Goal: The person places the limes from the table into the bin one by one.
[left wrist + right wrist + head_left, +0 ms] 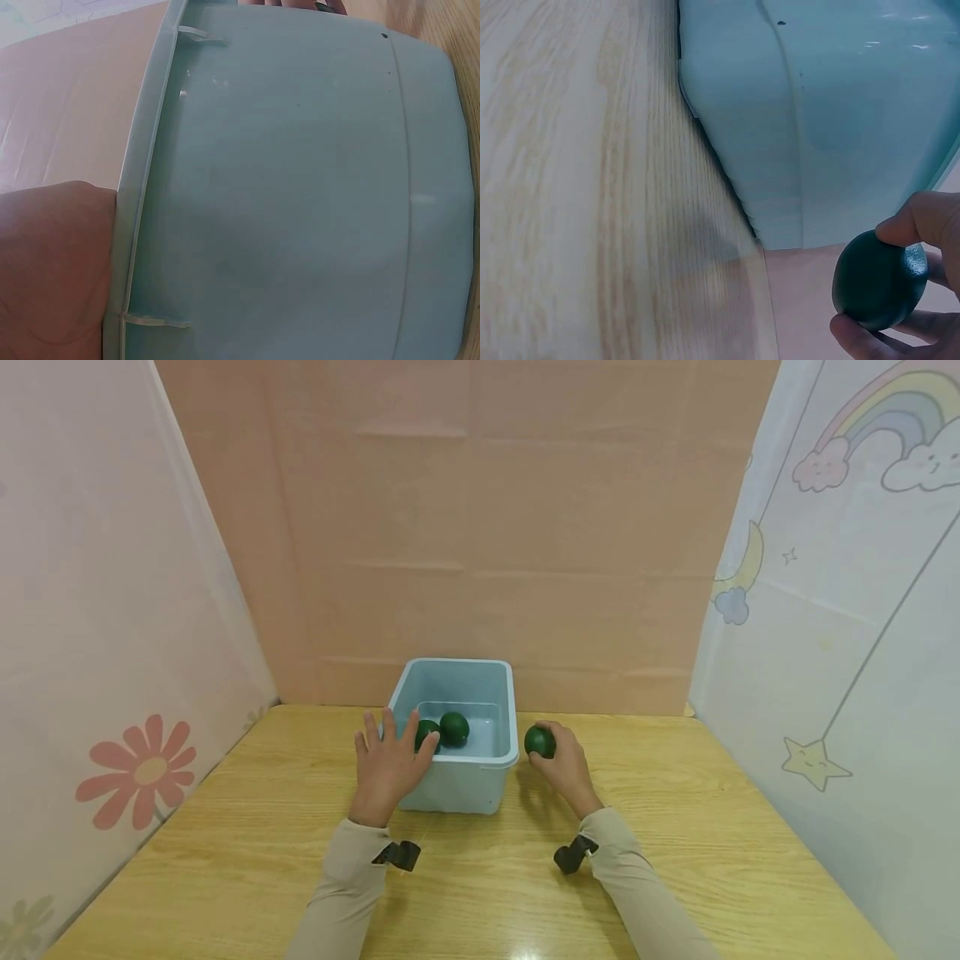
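A light blue plastic bin [450, 787] stands on the table, with two dark green avocados [454, 728] lying inside, one partly hidden behind the left thumb. My left hand [388, 772] is at the bin's front left corner, fingers spread and straight. In the left wrist view, part of that hand [56, 270] shows beside the bin's rim. Just outside the bin's right side, my right hand [568, 768] holds another smooth, dark green avocado [537, 742] between thumb and fingers. The right wrist view shows this avocado [877, 281] raised off the table.
The wooden table [675, 827] extends to both sides of the bin. Behind it rises a plain peach backdrop [480, 527]. Patterned sheets hang at the left [97, 610] and right [862, 610]. A small black camera is strapped to each wrist.
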`<state>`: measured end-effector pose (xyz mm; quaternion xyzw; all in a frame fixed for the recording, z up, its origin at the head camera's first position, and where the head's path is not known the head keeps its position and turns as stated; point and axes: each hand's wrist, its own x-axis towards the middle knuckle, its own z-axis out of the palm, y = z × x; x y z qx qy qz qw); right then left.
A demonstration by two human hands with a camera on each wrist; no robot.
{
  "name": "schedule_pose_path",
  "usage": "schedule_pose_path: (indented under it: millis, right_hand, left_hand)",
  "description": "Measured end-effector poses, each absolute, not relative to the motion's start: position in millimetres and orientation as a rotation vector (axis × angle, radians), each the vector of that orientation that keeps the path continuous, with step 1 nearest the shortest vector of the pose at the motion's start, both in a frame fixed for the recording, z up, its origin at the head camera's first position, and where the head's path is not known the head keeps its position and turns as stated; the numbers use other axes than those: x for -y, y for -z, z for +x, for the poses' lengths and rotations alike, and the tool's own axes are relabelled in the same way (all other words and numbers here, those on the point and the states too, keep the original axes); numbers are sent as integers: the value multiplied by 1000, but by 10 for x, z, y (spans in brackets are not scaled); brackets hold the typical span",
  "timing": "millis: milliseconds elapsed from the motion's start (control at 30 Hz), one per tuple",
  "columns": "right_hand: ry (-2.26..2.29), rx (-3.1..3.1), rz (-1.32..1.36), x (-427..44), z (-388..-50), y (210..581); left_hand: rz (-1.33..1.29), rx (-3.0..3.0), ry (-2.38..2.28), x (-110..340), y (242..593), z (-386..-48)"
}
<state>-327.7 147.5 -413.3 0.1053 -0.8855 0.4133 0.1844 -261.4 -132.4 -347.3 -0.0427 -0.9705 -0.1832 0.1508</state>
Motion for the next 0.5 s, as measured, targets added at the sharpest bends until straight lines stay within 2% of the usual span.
schedule_pose_path:
  millis: [500]
  right_hand:
    - [-1174,2487,290,-1447,-3270,4122]
  left_hand:
    - [-133,2786,524,1364,3479,-2624]
